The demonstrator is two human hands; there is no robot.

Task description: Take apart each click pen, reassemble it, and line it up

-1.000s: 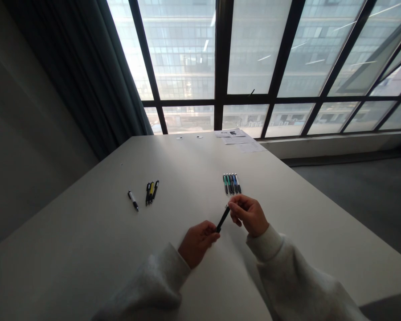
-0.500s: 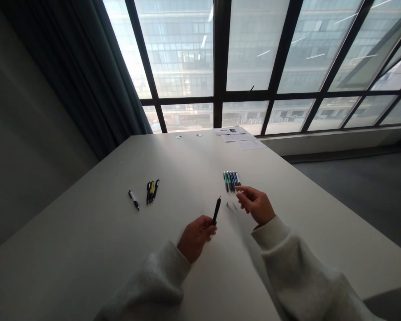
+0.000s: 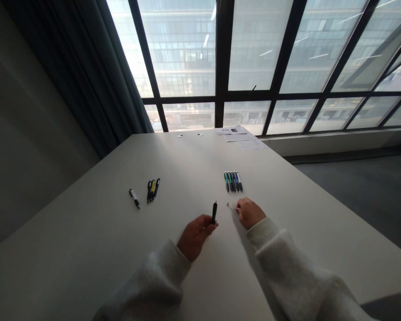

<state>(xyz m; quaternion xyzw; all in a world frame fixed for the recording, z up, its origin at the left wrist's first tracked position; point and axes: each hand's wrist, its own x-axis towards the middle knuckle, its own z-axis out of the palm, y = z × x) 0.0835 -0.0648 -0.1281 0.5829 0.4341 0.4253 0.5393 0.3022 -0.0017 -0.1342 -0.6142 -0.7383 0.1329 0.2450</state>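
My left hand (image 3: 196,234) is closed round the lower end of a black pen (image 3: 214,213), which points upward and away from me. To its right, my right hand (image 3: 250,213) is lowered to the tabletop with its fingers pinched together. At those fingertips lies a thin pale piece (image 3: 232,207), too small to name; whether it is gripped cannot be seen. A tiny dark and silver part (image 3: 227,203) lies just left of it. Beyond my right hand, a row of pens (image 3: 233,182) in green, blue, black and white lies side by side.
On the left of the white table (image 3: 173,160) lie a small group of black and yellow pens (image 3: 153,190) and a single white and black pen (image 3: 134,199). Printed papers (image 3: 242,137) rest at the far edge, near the window. A dark curtain (image 3: 87,71) hangs at left.
My right hand has come down and toward me from beside the pen row, and its fingers have closed at the pale piece. The black pen in my left hand has turned slightly more upright.
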